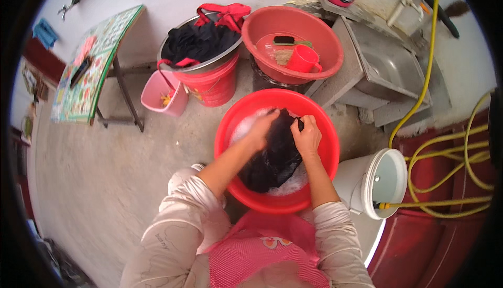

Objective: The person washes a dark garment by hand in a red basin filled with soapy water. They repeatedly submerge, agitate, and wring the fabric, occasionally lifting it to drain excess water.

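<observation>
A red plastic basin (330,142) stands before me, with sudsy water and a wet black cloth (277,162) in it. Closed around a bunched part of that cloth, near the basin's right side, is my right hand (307,135). My left hand (264,127) is slightly blurred and lies against the cloth's upper left edge; whether its fingers grip the cloth is hard to tell. Part of the cloth lies down in the white suds (292,188).
Behind are a metal bowl of dark clothes (198,46) on a red bucket (212,87), a pink bin (167,95), and a basin with a red mug (302,58) and a brush (289,40). At right stand a metal sink (393,60), a white water bucket (353,178) and a yellow hose (428,72); a table (106,52) is left.
</observation>
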The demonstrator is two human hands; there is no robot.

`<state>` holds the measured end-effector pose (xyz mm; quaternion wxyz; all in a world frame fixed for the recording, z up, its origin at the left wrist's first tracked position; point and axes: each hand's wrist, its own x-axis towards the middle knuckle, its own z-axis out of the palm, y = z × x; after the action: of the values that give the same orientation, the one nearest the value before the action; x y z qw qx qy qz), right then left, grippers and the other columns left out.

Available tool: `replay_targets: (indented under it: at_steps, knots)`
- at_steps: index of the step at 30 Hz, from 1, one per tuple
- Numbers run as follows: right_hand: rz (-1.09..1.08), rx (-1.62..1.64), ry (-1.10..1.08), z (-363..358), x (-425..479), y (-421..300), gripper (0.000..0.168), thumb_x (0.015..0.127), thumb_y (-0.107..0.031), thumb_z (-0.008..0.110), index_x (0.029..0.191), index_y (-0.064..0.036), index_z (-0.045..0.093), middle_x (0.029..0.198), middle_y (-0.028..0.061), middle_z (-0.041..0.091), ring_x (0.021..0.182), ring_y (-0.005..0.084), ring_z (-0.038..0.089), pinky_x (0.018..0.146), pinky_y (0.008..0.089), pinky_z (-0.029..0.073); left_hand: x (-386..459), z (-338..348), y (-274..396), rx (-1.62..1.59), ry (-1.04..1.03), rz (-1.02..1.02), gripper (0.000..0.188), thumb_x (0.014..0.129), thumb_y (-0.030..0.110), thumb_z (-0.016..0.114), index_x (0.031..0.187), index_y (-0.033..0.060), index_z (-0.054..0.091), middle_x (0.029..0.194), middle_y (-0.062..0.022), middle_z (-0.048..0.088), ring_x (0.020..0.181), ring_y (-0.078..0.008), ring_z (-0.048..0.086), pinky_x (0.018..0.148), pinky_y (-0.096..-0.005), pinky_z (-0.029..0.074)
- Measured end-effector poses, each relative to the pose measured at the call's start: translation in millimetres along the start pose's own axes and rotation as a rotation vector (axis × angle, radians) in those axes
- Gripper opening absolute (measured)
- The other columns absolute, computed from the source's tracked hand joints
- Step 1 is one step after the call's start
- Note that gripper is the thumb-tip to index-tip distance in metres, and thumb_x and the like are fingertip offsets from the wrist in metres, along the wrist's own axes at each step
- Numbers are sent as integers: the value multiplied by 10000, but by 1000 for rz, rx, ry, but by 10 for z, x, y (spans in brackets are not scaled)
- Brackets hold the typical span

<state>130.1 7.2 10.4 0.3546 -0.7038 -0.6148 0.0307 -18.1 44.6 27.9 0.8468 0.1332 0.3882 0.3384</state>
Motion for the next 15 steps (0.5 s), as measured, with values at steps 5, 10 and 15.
replay_targets:
  at_steps: [5, 10, 15]
  knots:
    - [173, 27, -295, 61, -23, 112, 342, 774, -161, 588, 1085, -50, 501, 1064, 208, 522, 979, 377, 528, 821, 433, 434, 269, -482, -2, 1404, 308, 486, 405, 813, 205, 591, 1161, 28, 485, 1127, -181, 518, 975, -309, 558, 859, -365, 457]
    - [-235, -59, -562, 251, -248, 268, 434, 774, -191, 608, 1182, -101, 491, 1186, 199, 472, 1045, 375, 506, 901, 419, 405, 205, -681, -313, 1944, 8, 659, 482, 733, 203, 627, 1196, 137, 507, 1201, -207, 449, 1066, -358, 505, 888, -395, 433]
    - [77, -385, -807, 212, -104, 321, 356, 771, -273, 604, 1088, -115, 569, 1047, 184, 585, 989, 351, 550, 866, 407, 432, 513, -938, -379, 2009, 287, 396, 345, 751, 233, 586, 1077, 126, 615, 1021, -177, 583, 1007, -328, 551, 861, -397, 444]
